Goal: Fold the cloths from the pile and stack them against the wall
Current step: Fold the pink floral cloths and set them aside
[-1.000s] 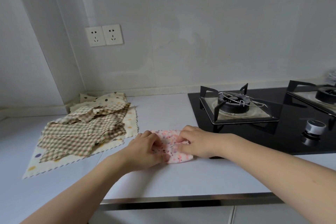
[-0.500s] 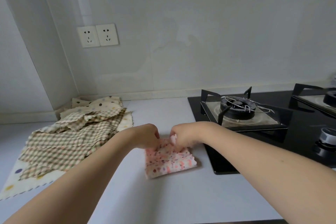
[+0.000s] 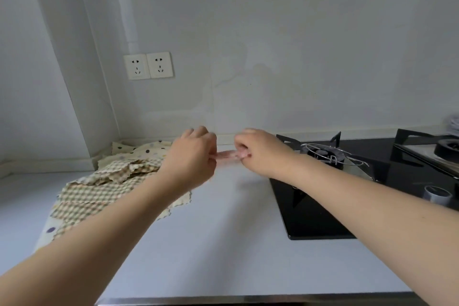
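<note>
Half a second before, the folded pink floral cloth (image 3: 227, 156) had lain on the table (image 3: 211, 243) at mid-frame. It was now lifted and carried up the frame toward the wall (image 3: 273, 57), the left hand (image 3: 192, 156) and right hand (image 3: 258, 153) each pinching an end in curled fingers. Folding looked finished; placing remained. The unfolded pile (image 3: 106, 189) sat at left.

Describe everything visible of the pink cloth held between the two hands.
The pink cloth is a small folded piece of soft fabric, pale pink with darker specks, seen nearly edge-on as a thin band. The left hand and right hand pinch its ends, holding it near the back wall, beside the stove. Motion blur hides whether it touches the counter.
</note>
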The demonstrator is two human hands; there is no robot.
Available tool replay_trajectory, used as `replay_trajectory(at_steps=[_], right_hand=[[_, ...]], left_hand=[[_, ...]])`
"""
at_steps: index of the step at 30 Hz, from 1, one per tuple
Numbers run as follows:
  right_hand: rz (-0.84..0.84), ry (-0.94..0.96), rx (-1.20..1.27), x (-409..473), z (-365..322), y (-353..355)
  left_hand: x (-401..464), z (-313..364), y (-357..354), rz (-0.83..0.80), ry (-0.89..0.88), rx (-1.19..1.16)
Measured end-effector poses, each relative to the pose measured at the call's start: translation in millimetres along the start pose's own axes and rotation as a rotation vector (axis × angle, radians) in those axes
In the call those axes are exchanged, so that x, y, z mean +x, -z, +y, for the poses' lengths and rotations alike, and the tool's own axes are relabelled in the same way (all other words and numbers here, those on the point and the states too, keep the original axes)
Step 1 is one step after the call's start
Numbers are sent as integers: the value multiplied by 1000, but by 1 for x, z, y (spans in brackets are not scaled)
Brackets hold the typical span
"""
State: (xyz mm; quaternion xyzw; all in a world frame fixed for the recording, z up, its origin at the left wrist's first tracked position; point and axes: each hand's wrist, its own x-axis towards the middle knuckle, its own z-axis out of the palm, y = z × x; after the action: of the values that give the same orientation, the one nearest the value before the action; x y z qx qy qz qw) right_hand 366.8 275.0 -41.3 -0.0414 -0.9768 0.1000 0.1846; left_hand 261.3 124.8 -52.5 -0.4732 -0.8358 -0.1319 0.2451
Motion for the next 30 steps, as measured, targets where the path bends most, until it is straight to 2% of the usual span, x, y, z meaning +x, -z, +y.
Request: replay_trajectory(at_steps=[1, 3, 4, 5, 6, 9, 11, 13, 14, 16, 19, 22, 23, 24, 25, 26, 28, 30], right_hand=[[-109, 20, -61, -8, -5, 1], [-529, -47, -56, -27, -13, -6], [-657, -86, -38, -35, -15, -9], [-672, -108, -16, -40, -17, -9], [-614, -123, 6, -42, -17, -7], [-292, -127, 41, -34, -16, 2], [-87, -38, -76, -32, -15, 4], [-1, 69, -239, -38, -13, -4], [-30, 94, -290, -44, -13, -12], [-200, 90, -297, -59, -11, -34], [-444, 40, -171, -80, -9, -58], [-511, -2, -64, -84, -5, -55], [-506, -25, -19, -83, -5, -53], [-481, -52, 46, -82, -4, -53], [-437, -73, 76, -81, -3, -54], [-391, -74, 85, -80, -1, -56], [-368, -83, 52, -80, 1, -62], [-404, -86, -1, -79, 1, -69]], left_hand=[[-8, 4, 3, -71, -74, 102], [-28, 19, 6, -493, -81, 98], [-36, 24, 7, -682, -38, 33], [-38, 27, 9, -757, -2, -18], [-37, 26, 13, -741, 26, -45], [-30, 19, 28, -456, 82, -45], [-30, 20, 29, -250, 91, 28], [-38, 23, 24, -180, 54, 140], [-44, 25, 16, -206, 27, 191], [-59, 27, -1, -354, -1, 228], [-75, 32, -16, -656, 13, 102], [-69, 28, -8, -1038, 30, -14], [-66, 25, -5, -1108, 64, -77], [-62, 22, -5, -1088, 99, -166], [-59, 21, -7, -977, 130, -262], [-58, 20, -13, -800, 146, -313], [-60, 20, -29, -470, 112, -274], [-69, 18, -51, -372, 13, -190]])
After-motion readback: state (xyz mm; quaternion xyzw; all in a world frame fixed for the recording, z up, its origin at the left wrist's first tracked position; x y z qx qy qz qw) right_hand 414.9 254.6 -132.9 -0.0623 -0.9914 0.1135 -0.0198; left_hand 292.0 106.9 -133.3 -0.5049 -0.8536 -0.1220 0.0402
